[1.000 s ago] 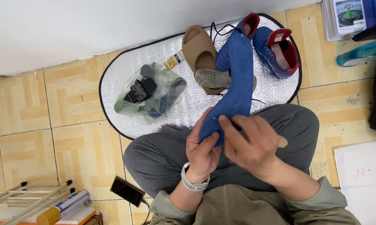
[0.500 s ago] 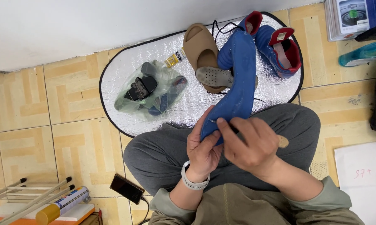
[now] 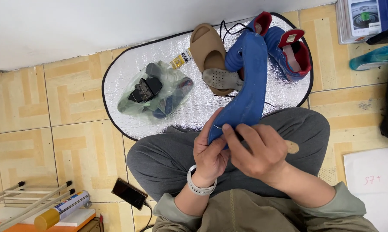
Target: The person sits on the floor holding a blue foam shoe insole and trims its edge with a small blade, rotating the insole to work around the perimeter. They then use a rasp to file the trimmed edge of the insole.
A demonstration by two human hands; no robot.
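Tiled floor, silver mat (image 3: 129,77): both hands, left (image 3: 209,152) and right (image 3: 256,150), grasp a blue insole (image 3: 245,92) (heel end).

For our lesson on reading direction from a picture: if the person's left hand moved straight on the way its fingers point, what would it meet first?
The left hand grips the lower end of the blue insole, fingers pointing up and slightly right. Going straight on, it would probably run along the insole toward the tan slide sandal on the silver mat, though depth is unclear.

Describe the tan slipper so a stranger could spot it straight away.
Find the shiny silver mat on the tiled floor. Near its far edge, left of the blue and red shoe, lies the tan slipper. It is the only open, one-piece slide there, plain tan throughout.
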